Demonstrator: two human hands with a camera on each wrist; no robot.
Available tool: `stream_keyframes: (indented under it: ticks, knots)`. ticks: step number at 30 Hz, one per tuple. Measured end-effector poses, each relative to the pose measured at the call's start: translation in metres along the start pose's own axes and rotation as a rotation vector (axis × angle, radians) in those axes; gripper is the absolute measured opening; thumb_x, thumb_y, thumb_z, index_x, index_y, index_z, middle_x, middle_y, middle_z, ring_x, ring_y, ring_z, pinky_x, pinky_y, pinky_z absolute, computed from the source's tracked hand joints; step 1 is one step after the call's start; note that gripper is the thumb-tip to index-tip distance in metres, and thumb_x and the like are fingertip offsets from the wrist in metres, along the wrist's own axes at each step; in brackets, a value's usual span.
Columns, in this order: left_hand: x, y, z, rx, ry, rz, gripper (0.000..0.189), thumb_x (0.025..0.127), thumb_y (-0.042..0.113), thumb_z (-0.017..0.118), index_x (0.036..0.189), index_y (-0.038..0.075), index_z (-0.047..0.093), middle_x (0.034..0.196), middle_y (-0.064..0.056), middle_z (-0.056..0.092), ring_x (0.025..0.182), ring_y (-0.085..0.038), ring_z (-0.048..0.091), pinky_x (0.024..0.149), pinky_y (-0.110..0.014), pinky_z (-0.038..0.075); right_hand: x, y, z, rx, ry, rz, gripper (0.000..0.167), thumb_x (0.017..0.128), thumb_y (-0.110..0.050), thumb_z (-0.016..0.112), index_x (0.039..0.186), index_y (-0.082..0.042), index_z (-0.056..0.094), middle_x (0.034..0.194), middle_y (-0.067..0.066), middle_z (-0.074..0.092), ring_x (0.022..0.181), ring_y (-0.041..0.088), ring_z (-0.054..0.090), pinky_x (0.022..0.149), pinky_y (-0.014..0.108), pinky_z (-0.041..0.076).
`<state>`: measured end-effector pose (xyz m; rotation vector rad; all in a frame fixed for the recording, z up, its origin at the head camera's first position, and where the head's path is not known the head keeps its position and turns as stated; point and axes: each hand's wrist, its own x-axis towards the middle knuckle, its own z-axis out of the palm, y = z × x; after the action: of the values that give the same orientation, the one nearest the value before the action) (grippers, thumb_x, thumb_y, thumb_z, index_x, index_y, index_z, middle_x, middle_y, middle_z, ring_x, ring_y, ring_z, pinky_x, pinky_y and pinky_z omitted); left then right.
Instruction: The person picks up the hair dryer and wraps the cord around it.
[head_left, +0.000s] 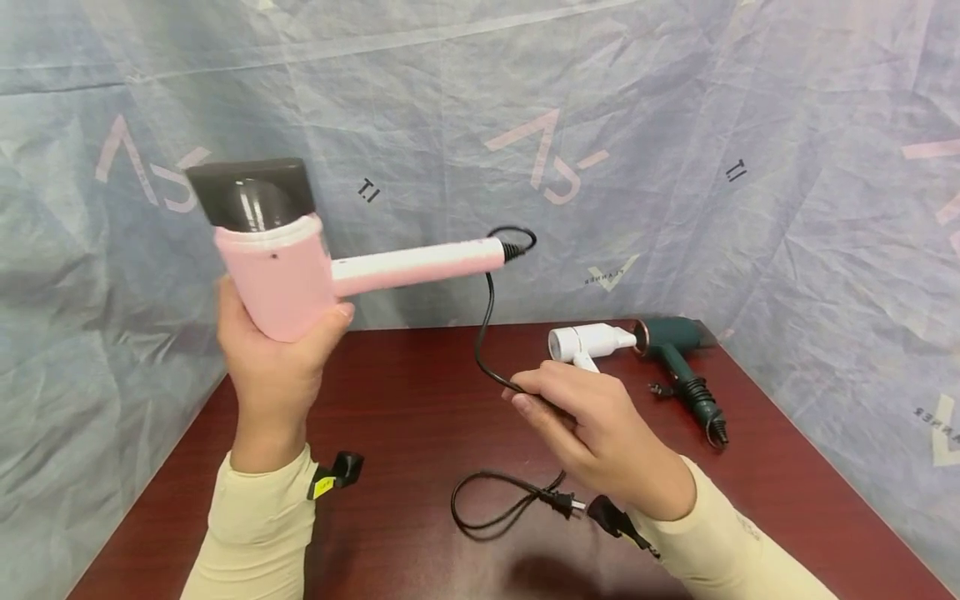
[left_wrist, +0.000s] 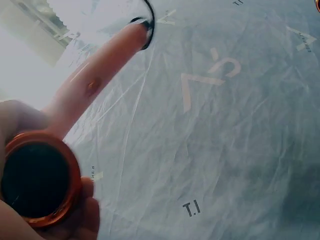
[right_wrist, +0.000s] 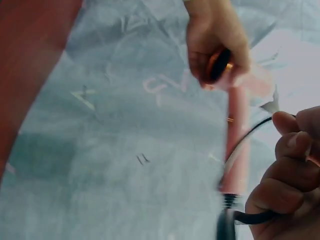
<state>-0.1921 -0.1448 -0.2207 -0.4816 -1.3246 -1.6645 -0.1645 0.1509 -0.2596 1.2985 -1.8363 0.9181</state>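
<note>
A pink hair dryer with a black nozzle is held up above the table, its handle pointing right. My left hand grips the rear of its barrel; the left wrist view shows the round dark back end between the fingers. From the handle's end a black cord loops down to my right hand, which pinches it between thumb and fingers. Below that hand, the cord's loose end lies curled on the table with its two-pin plug.
On the dark red table, a white hair dryer lies at the back right. Beside it is a dark green hair dryer with its cord wound round the handle. Grey printed cloth hangs behind and at both sides.
</note>
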Motion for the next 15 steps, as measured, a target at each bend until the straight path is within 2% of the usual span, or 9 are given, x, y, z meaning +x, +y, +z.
stream_keyframes:
  ticks: [3, 5, 7, 10, 13, 15]
  knots:
    - [-0.004, 0.001, -0.002, 0.220, -0.085, -0.038, 0.067, 0.063, -0.012, 0.083, 0.126, 0.000, 0.062, 0.107, 0.001, 0.067, 0.093, -0.019, 0.060, 0.081, -0.028, 0.049, 0.004, -0.001, -0.008, -0.033, 0.048, -0.071, 0.016, 0.105, -0.014, 0.061, 0.105, -0.004, 0.073, 0.075, -0.007, 0.054, 0.064, 0.001, 0.042, 0.059, 0.011, 0.034]
    - [-0.005, 0.001, -0.003, 0.319, -0.152, -0.065, 0.069, 0.065, -0.010, 0.083, 0.129, 0.001, 0.061, 0.106, 0.005, 0.066, 0.093, -0.018, 0.059, 0.081, -0.027, 0.048, 0.005, 0.000, -0.011, -0.043, 0.082, -0.098, 0.017, 0.104, -0.014, 0.061, 0.104, -0.002, 0.073, 0.073, -0.005, 0.051, 0.063, 0.001, 0.039, 0.057, 0.012, 0.032]
    - [-0.006, 0.002, -0.003, 0.367, -0.207, -0.111, 0.071, 0.066, -0.010, 0.083, 0.131, 0.003, 0.060, 0.106, 0.005, 0.065, 0.093, -0.017, 0.059, 0.081, -0.026, 0.048, 0.005, 0.002, -0.014, -0.055, 0.117, -0.110, 0.019, 0.104, -0.015, 0.062, 0.104, -0.001, 0.074, 0.071, -0.005, 0.049, 0.061, 0.002, 0.038, 0.057, 0.013, 0.030]
    - [-0.007, 0.003, -0.002, 0.404, -0.258, -0.162, 0.073, 0.066, -0.009, 0.083, 0.134, 0.006, 0.059, 0.106, 0.003, 0.065, 0.093, -0.017, 0.059, 0.082, -0.026, 0.048, 0.005, 0.007, -0.017, -0.060, 0.177, -0.102, 0.021, 0.104, -0.018, 0.063, 0.101, -0.001, 0.075, 0.070, -0.005, 0.050, 0.060, 0.004, 0.040, 0.057, 0.015, 0.032]
    - [-0.008, 0.005, -0.002, 0.447, -0.266, -0.178, 0.076, 0.066, -0.007, 0.084, 0.135, 0.011, 0.060, 0.107, 0.004, 0.064, 0.093, -0.017, 0.059, 0.082, -0.025, 0.048, 0.006, 0.012, -0.019, -0.061, 0.233, -0.091, 0.024, 0.103, -0.020, 0.064, 0.098, 0.000, 0.076, 0.067, -0.004, 0.052, 0.060, 0.005, 0.044, 0.058, 0.016, 0.035]
    - [-0.008, 0.005, -0.002, 0.443, -0.271, -0.175, 0.076, 0.066, -0.008, 0.084, 0.136, 0.012, 0.060, 0.108, 0.004, 0.064, 0.094, -0.017, 0.059, 0.082, -0.026, 0.048, 0.008, 0.016, -0.020, -0.049, 0.275, -0.084, 0.024, 0.102, -0.019, 0.065, 0.096, 0.002, 0.076, 0.067, -0.002, 0.053, 0.060, 0.006, 0.044, 0.058, 0.017, 0.035]
